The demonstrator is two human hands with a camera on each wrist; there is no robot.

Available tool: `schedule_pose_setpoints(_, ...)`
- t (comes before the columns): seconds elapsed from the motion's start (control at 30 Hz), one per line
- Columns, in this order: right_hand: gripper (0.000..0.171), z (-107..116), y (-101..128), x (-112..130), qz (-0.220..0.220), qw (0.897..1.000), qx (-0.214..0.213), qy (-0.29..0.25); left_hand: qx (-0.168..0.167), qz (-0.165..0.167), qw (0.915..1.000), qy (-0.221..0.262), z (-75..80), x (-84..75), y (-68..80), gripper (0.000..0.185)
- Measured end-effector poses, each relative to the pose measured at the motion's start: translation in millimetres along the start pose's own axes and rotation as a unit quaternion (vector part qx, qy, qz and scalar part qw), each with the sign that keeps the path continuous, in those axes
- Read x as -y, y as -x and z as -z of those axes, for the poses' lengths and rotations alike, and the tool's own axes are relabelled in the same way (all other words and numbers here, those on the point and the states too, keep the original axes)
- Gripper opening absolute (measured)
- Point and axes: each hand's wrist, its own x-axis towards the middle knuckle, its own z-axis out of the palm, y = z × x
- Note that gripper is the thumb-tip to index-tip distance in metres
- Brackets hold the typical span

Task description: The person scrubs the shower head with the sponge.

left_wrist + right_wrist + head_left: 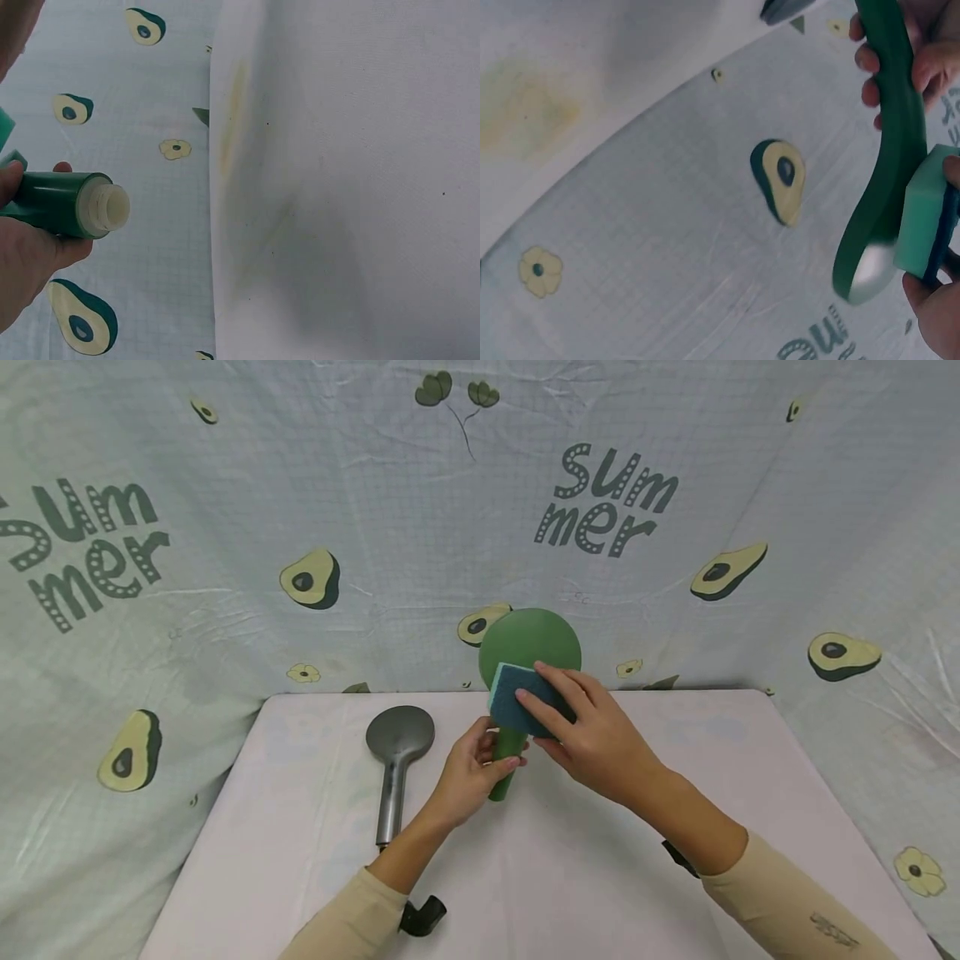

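A green shower head (529,643) is held up above the white table (600,860). My left hand (474,770) grips its green handle (507,767); in the left wrist view the handle's threaded end (105,208) points out past my thumb. My right hand (592,731) holds a teal and blue sponge (517,697) flat against the round green face. In the right wrist view the sponge (928,214) lies against the green head's edge (894,150), pinched between my fingers.
A grey shower head (397,752) lies flat on the table, left of my hands. An avocado-print "Summer" cloth (375,527) hangs behind and around the table. The cloth-covered floor shows below the table's edge (214,225).
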Motion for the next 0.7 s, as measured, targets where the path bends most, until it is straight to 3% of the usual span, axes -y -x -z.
schedule_pose_setpoints(0.17, 0.066, -6.3, -5.7, 13.8, 0.039, 0.999, 0.006, 0.019, -0.007, -0.012, 0.9997, -0.022, -0.6, 1.3, 2.3, 0.053)
schedule_pose_setpoints(0.33, 0.062, -4.0, -16.4, 13.9, 0.034, 0.999, -0.001, 0.023, -0.008, -0.012, 0.9996, -0.026, 0.4, 0.8, 4.3, 0.050)
schedule_pose_setpoints(0.5, 0.062, 7.0, -31.6, -2.5, -0.012, 1.000, -0.020, -0.015, 0.005, -0.006, 0.9998, -0.020, 1.9, -0.6, 5.0, 0.051)
schedule_pose_setpoints(0.7, 0.057, 21.6, -48.8, -34.5, -0.117, 0.991, -0.038, -0.053, 0.019, -0.017, 0.9993, -0.028, 1.4, 0.6, 7.7, 0.050)
